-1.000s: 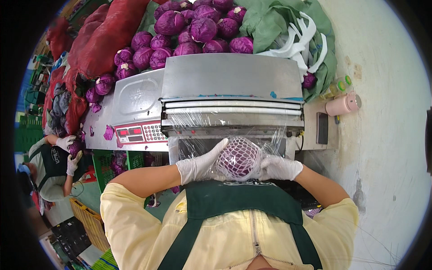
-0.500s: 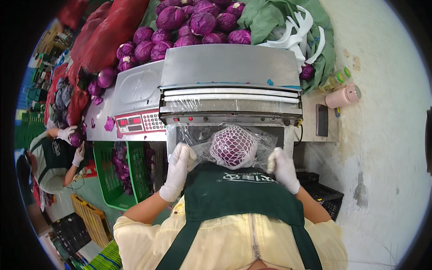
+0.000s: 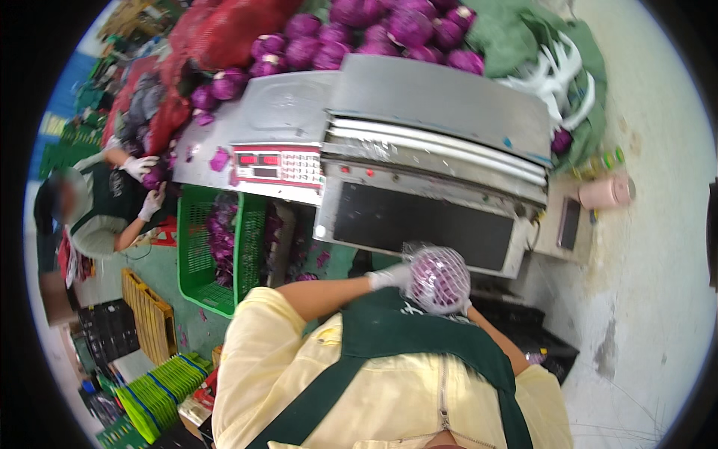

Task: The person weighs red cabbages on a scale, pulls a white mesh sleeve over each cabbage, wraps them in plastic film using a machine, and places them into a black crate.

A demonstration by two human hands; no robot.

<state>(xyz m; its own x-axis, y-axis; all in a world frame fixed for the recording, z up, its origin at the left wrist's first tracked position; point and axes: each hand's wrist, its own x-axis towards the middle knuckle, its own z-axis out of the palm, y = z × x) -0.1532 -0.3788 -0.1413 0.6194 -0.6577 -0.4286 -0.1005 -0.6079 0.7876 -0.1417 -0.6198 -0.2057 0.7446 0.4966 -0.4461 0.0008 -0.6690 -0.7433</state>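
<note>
A purple cabbage (image 3: 440,283) in a white foam net and clear film is held up against the front of my dark green apron. My left hand (image 3: 392,278), in a white glove, grips it from the left, with the fingertips out of sight behind it. Only a sliver of my gloved right hand (image 3: 468,306) shows at its lower right side; the cabbage hides the rest. Just beyond stands the film-wrapping machine (image 3: 441,187), with white rollers and a bare dark plate (image 3: 419,224).
A scale (image 3: 277,165) with red digits stands left of the machine. Purple cabbages (image 3: 410,28) are heaped behind. A green crate (image 3: 196,262) holds cabbage leaves. A pink bottle (image 3: 607,192) and a phone (image 3: 569,224) lie right. A co-worker (image 3: 101,198) handles a cabbage at far left.
The cabbage has come off the machine's front toward my body, with the film now gathered close round it. My hands have moved from the film's two sides onto the cabbage. My view has turned.
</note>
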